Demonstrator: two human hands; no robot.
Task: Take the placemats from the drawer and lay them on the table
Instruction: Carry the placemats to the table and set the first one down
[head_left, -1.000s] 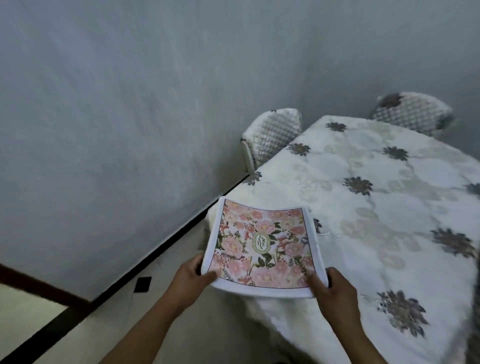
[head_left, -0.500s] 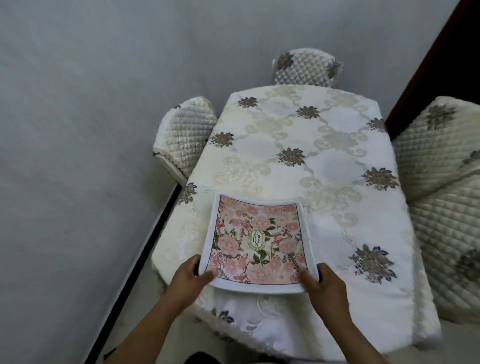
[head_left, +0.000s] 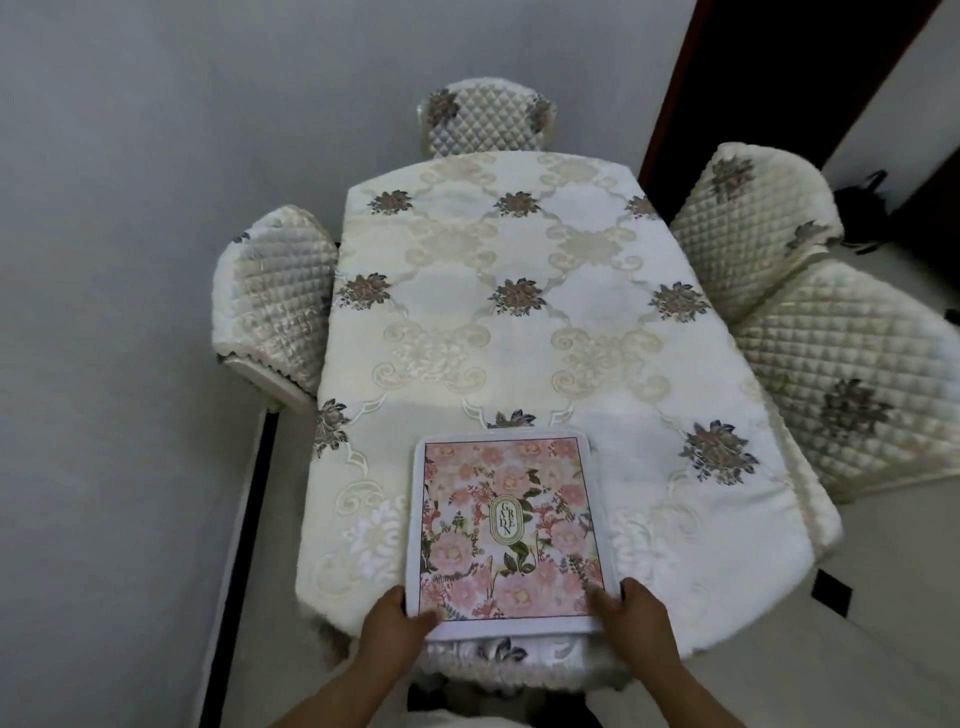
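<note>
A stack of placemats, pink floral print with a white border, lies over the near end of the table, its near edge slightly past the table's edge. My left hand grips the stack's near left corner, thumb on top. My right hand grips the near right corner the same way. A cream cloth with dark flower motifs covers the table. How many mats are in the stack I cannot tell.
Quilted cream chairs surround the table: one at the left, one at the far end, two at the right. A grey wall runs close along the left. A dark doorway opens at the back right.
I have swung round to face the table's near end squarely. The placemats, carried over the corner before, now sit centred on the near end, with both hands still on their corners.
</note>
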